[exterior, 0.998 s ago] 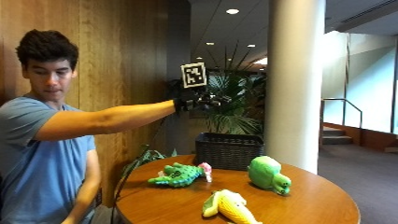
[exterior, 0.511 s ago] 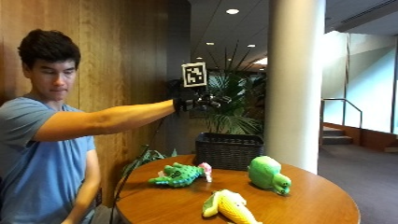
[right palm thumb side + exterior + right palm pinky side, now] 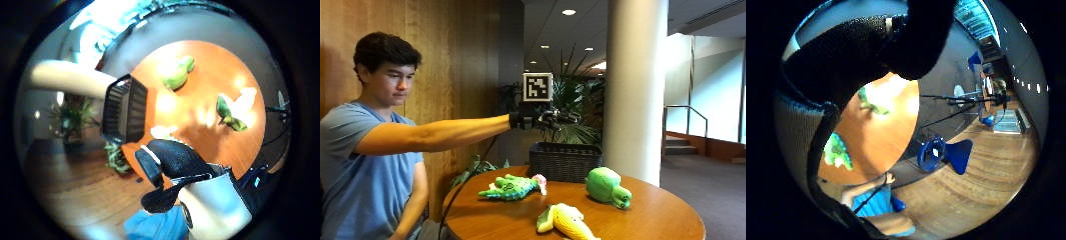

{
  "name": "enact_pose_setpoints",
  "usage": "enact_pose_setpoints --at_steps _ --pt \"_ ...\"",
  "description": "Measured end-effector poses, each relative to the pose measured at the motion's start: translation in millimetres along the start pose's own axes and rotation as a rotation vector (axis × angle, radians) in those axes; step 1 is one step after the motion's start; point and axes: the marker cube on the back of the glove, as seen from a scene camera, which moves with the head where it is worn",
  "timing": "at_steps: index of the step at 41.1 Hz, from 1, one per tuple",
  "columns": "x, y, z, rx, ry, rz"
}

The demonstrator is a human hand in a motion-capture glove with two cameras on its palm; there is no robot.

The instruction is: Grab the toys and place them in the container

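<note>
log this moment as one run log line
hand: raised above basket, holding nothing | toys on table: green dinosaur, green turtle, yellow toy | toys in basket: not visible

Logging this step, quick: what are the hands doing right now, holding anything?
Right hand: raised high above the basket, holding nothing; open or curled cannot be told.
Bare hand: not in view.

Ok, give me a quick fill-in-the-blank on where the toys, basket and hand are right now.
1. The number of toys lying on the round table is ____.
2. The gloved right hand is raised above the dark ____.
3. The toy nearest the table's front edge is mostly ____ in colour.
4. The green turtle-like toy lies on the ____.

Missing words: three; basket; yellow; table
</note>
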Motion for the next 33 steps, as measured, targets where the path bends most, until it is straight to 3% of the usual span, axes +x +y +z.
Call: enact_pose_setpoints --at_steps 14,21,33 --pt "65 -29 81 -0.112 -0.01 0.102" --pt "97 -32 131 -0.209 0.176 -0.125" --pt "98 -44 198 -0.331 0.126 0.028"
